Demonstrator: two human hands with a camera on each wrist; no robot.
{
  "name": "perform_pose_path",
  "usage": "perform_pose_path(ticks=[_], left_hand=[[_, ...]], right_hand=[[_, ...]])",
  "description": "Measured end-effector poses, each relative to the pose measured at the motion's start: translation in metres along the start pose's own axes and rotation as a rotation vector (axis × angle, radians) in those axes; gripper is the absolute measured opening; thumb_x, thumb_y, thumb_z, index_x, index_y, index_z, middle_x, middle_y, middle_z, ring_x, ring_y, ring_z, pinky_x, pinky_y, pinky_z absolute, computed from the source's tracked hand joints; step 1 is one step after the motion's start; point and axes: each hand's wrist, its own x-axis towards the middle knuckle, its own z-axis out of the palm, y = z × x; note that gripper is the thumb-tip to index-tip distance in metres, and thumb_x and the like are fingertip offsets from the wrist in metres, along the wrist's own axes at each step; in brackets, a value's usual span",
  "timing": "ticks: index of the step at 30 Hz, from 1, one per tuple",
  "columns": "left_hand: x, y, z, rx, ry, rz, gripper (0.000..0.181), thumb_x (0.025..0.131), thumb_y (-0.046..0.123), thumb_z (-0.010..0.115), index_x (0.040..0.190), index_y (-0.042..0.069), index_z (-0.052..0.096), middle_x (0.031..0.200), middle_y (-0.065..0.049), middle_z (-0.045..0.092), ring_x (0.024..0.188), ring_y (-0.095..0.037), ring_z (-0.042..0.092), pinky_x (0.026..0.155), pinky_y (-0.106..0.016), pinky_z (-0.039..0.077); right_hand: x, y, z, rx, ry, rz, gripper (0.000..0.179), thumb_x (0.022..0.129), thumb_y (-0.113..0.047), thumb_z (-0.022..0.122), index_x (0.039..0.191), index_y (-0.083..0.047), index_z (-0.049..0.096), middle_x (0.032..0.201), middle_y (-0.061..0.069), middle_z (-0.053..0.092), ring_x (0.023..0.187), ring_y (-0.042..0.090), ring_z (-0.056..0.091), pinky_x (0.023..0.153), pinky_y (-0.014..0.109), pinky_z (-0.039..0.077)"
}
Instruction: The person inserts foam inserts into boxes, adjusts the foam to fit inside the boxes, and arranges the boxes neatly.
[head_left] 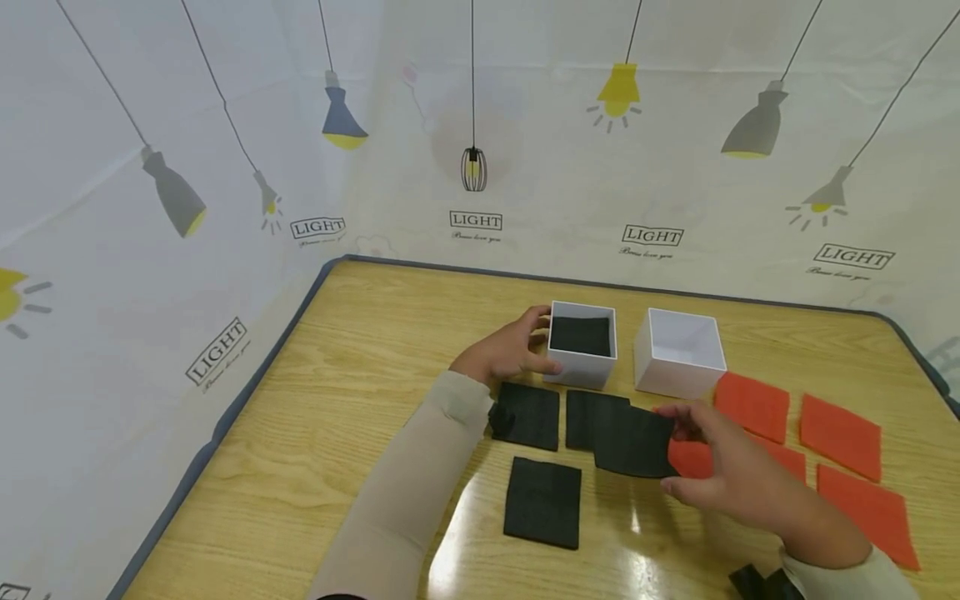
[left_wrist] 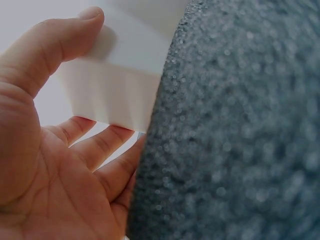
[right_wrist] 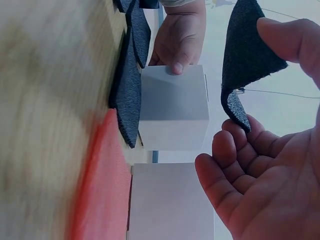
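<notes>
My left hand (head_left: 510,348) grips a white square box (head_left: 581,369) at its left side, thumb on the front wall and fingers spread along the side. Inside that box lies black felt (head_left: 580,335). In my right hand (head_left: 731,475), a black felt square (head_left: 636,442) is held by its right edge between thumb and fingers; the right wrist view shows this felt piece (right_wrist: 250,50) bent. It overlaps another black square (head_left: 588,417) in the head view. Two more black squares lie on the table, one (head_left: 527,414) by the left wrist and one (head_left: 542,502) nearer me.
A second white box (head_left: 678,379) stands right of the first, its visible inside bare. Several red felt squares (head_left: 840,437) lie on the wooden table (head_left: 300,467) at the right, one partly behind the right hand. A printed curtain (head_left: 540,183) surrounds the table's far and left edges.
</notes>
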Motion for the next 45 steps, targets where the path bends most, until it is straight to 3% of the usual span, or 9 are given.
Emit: perform_pose_path(ticks=[4, 12, 19, 26, 28, 35, 45], left_hand=[[0.001, 0.000, 0.001, -0.009, -0.002, 0.006, 0.108, 0.090, 0.018, 0.086, 0.169, 0.021, 0.012, 0.173, -0.007, 0.025, 0.160, -0.028, 0.029, 0.124, -0.047, 0.034], [0.000, -0.003, 0.000, 0.009, 0.011, -0.004, 0.110, 0.089, 0.019, 0.087, 0.170, 0.021, 0.011, 0.174, -0.008, 0.025, 0.159, -0.029, 0.030, 0.122, -0.048, 0.037], [0.001, -0.001, 0.001, -0.005, 0.003, 0.010, 0.109, 0.089, 0.015, 0.086, 0.169, 0.021, 0.012, 0.173, -0.008, 0.025, 0.159, -0.030, 0.030, 0.122, -0.047, 0.038], [0.002, -0.003, 0.002, -0.029, 0.002, 0.011, 0.108, 0.089, 0.012, 0.086, 0.169, 0.023, 0.014, 0.173, -0.008, 0.026, 0.159, -0.031, 0.029, 0.122, -0.048, 0.037], [0.002, -0.004, 0.002, -0.039, 0.000, 0.010, 0.108, 0.088, 0.012, 0.086, 0.169, 0.023, 0.015, 0.173, -0.008, 0.026, 0.159, -0.031, 0.029, 0.122, -0.049, 0.037], [0.002, -0.007, 0.002, -0.042, 0.003, 0.025, 0.104, 0.088, 0.012, 0.086, 0.166, 0.023, 0.019, 0.172, -0.007, 0.027, 0.159, -0.030, 0.029, 0.123, -0.049, 0.035], [0.002, -0.004, 0.002, -0.014, 0.014, 0.013, 0.107, 0.088, 0.014, 0.086, 0.168, 0.024, 0.016, 0.172, -0.006, 0.027, 0.159, -0.030, 0.031, 0.123, -0.048, 0.035]], right_hand=[[0.005, -0.003, -0.004, 0.009, 0.014, 0.009, 0.075, 0.081, -0.018, 0.092, 0.140, 0.003, 0.050, 0.132, 0.014, 0.061, 0.112, 0.031, 0.063, 0.094, 0.021, 0.052], [0.020, -0.009, -0.009, 0.034, 0.016, 0.025, 0.070, 0.084, -0.021, 0.090, 0.139, -0.002, 0.052, 0.125, 0.007, 0.062, 0.111, 0.028, 0.059, 0.095, 0.024, 0.052], [0.028, -0.011, -0.013, 0.042, 0.034, 0.004, 0.074, 0.083, -0.015, 0.091, 0.142, 0.001, 0.049, 0.131, 0.013, 0.060, 0.115, 0.032, 0.061, 0.100, 0.018, 0.047], [0.039, -0.016, -0.016, 0.049, 0.018, 0.053, 0.074, 0.085, -0.016, 0.088, 0.144, 0.003, 0.047, 0.135, 0.016, 0.059, 0.120, 0.037, 0.060, 0.106, 0.055, 0.048], [0.042, -0.016, -0.017, 0.053, 0.022, 0.051, 0.073, 0.085, -0.014, 0.088, 0.143, 0.003, 0.047, 0.133, 0.016, 0.059, 0.120, 0.037, 0.060, 0.106, 0.053, 0.049], [0.052, -0.017, -0.019, 0.068, 0.021, 0.053, 0.072, 0.086, -0.015, 0.087, 0.143, 0.001, 0.048, 0.131, 0.014, 0.060, 0.118, 0.036, 0.059, 0.098, 0.017, 0.047], [0.063, -0.016, -0.025, 0.076, 0.026, 0.053, 0.073, 0.086, -0.015, 0.087, 0.145, 0.000, 0.047, 0.129, 0.014, 0.056, 0.117, 0.034, 0.054, 0.094, 0.013, 0.044]])
